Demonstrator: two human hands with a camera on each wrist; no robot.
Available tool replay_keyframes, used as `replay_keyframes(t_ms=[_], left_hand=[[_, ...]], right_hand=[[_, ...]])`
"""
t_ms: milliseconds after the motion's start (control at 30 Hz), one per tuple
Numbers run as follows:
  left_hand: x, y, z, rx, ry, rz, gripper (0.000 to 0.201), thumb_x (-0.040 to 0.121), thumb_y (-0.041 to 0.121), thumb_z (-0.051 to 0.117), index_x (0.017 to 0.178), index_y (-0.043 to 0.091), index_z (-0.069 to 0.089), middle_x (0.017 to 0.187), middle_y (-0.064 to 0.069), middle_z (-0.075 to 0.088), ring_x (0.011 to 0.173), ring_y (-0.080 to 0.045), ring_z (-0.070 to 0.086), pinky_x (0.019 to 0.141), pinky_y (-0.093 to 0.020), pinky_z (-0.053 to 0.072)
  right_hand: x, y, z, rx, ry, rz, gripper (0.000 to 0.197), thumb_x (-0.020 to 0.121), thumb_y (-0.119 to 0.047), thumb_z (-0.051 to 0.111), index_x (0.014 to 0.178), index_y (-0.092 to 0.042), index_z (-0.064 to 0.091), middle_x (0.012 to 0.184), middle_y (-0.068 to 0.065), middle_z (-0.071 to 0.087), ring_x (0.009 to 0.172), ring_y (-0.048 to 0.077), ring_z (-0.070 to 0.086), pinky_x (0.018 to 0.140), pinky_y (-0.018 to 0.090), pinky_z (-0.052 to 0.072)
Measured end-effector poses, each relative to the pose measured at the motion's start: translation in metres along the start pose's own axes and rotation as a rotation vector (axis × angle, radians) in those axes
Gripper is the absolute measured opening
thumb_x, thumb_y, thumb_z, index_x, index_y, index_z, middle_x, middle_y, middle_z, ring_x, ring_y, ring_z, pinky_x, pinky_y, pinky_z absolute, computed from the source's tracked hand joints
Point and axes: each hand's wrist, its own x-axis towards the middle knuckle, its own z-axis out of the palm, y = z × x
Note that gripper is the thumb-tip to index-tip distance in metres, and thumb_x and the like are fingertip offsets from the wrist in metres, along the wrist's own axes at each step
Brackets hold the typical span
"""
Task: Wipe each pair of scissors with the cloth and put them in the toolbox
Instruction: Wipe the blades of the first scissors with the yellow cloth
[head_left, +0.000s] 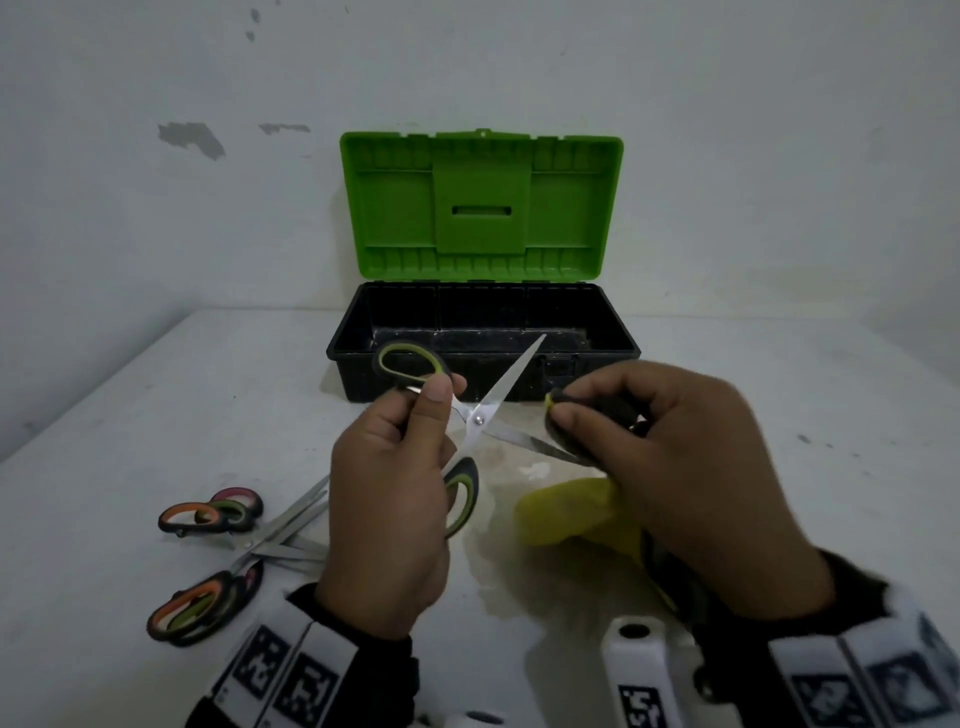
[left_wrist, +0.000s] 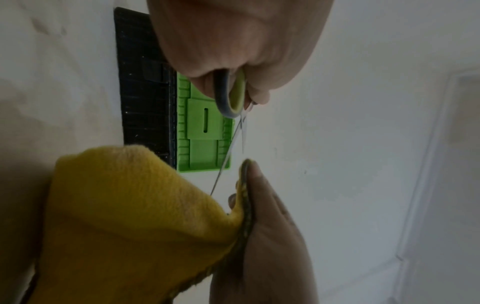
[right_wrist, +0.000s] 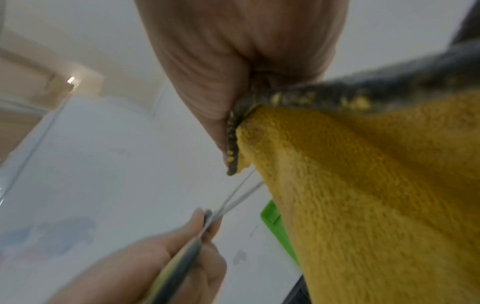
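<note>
Left hand (head_left: 387, 499) grips the opened scissors (head_left: 478, 418) by the handles while right hand (head_left: 670, 457) pinches the cloth (head_left: 566, 512) round the lower blade; advise wiping away from the edge, toolbox (head_left: 483, 343) lying open beyond both hands.

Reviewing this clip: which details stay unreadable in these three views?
- Tip of the lower blade of the held scissors: head view, wrapped by the cloth under the right hand.
- Number of scissors in the pile: head view, overlapping, blades partly behind the left hand.
- Toolbox floor near the front: head view, hidden by its front wall.
- Left hand's grip: right wrist view, blurred.
</note>
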Motion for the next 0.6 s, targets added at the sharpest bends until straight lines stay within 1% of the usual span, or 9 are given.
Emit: replay_keyframes(t_ms=[133,200,267,300,367,433,500,533,600], left_hand=[[0.008,0.014,-0.007,0.015,-0.055,-0.063,0.023,0.091,0.033,0.061,0.089,0.016,0.076,0.057,0.0,0.027,0.053,-0.017,0.014,0.049,-0.032,0.01],[0.011,0.02,-0.009,0.054,-0.077,-0.104,0.023,0.086,0.038,0.064,0.088,0.02,0.077,0.068,-0.004,0.04,0.061,-0.021,0.026,0.054,-0.033,0.017],[0.012,0.022,-0.01,0.051,-0.132,-0.162,0.027,0.08,0.043,0.067,0.09,0.021,0.078,0.083,-0.006,0.042,0.075,-0.027,0.031,0.059,-0.035,0.018],[0.013,0.022,-0.009,0.038,-0.158,-0.186,0.03,0.077,0.043,0.068,0.091,0.019,0.077,0.085,-0.007,0.041,0.076,-0.028,0.031,0.059,-0.037,0.016],[0.013,0.021,-0.007,0.036,-0.189,-0.216,0.031,0.076,0.042,0.068,0.091,0.016,0.077,0.082,-0.009,0.041,0.071,-0.029,0.03,0.057,-0.036,0.016],[0.013,0.018,-0.005,0.033,-0.215,-0.233,0.03,0.077,0.04,0.067,0.091,0.015,0.077,0.082,-0.012,0.047,0.075,-0.029,0.038,0.06,-0.037,0.027],[0.013,0.017,-0.004,0.022,-0.234,-0.245,0.029,0.076,0.038,0.067,0.089,0.014,0.077,0.08,-0.015,0.058,0.077,-0.032,0.048,0.067,-0.04,0.036],[0.013,0.016,-0.004,0.022,-0.244,-0.249,0.029,0.076,0.038,0.066,0.088,0.014,0.077,0.078,-0.012,0.064,0.076,-0.031,0.052,0.065,-0.038,0.04],[0.013,0.017,-0.005,0.032,-0.254,-0.263,0.029,0.077,0.038,0.065,0.088,0.014,0.077,0.079,-0.012,0.068,0.077,-0.032,0.054,0.065,-0.038,0.041]], right_hand=[[0.016,0.016,-0.023,-0.064,-0.108,0.034,0.012,0.08,-0.019,0.076,0.078,-0.03,0.072,0.071,-0.02,0.071,0.067,-0.004,0.066,0.059,0.009,0.049],[0.021,0.023,-0.029,-0.171,-0.145,0.021,0.013,0.083,-0.02,0.074,0.079,-0.032,0.07,0.07,-0.019,0.069,0.069,-0.003,0.065,0.06,0.012,0.051],[0.024,0.022,-0.03,-0.179,-0.112,-0.022,0.011,0.083,-0.022,0.074,0.083,-0.032,0.071,0.075,-0.019,0.069,0.073,-0.002,0.066,0.065,0.019,0.054],[0.024,0.019,-0.028,-0.142,-0.091,-0.055,0.011,0.083,-0.022,0.074,0.086,-0.032,0.071,0.077,-0.019,0.07,0.075,-0.001,0.066,0.067,0.021,0.055],[0.023,0.008,-0.023,-0.053,-0.083,-0.145,0.013,0.081,-0.02,0.076,0.087,-0.031,0.072,0.08,-0.022,0.069,0.077,-0.003,0.066,0.067,0.013,0.051],[0.019,0.0,-0.015,0.002,-0.124,-0.246,0.014,0.079,-0.018,0.077,0.088,-0.028,0.073,0.083,-0.025,0.069,0.079,-0.007,0.065,0.067,0.003,0.044],[0.017,-0.002,-0.007,-0.01,-0.198,-0.332,0.015,0.079,-0.019,0.078,0.092,-0.025,0.075,0.086,-0.021,0.071,0.08,-0.007,0.065,0.07,0.004,0.045],[0.016,-0.002,-0.004,-0.028,-0.233,-0.372,0.015,0.079,-0.02,0.078,0.094,-0.024,0.076,0.087,-0.018,0.072,0.081,-0.006,0.066,0.072,0.006,0.048],[0.014,0.0,0.001,-0.054,-0.279,-0.444,0.017,0.08,-0.02,0.078,0.098,-0.02,0.077,0.092,-0.012,0.074,0.085,-0.004,0.066,0.076,0.013,0.052]])
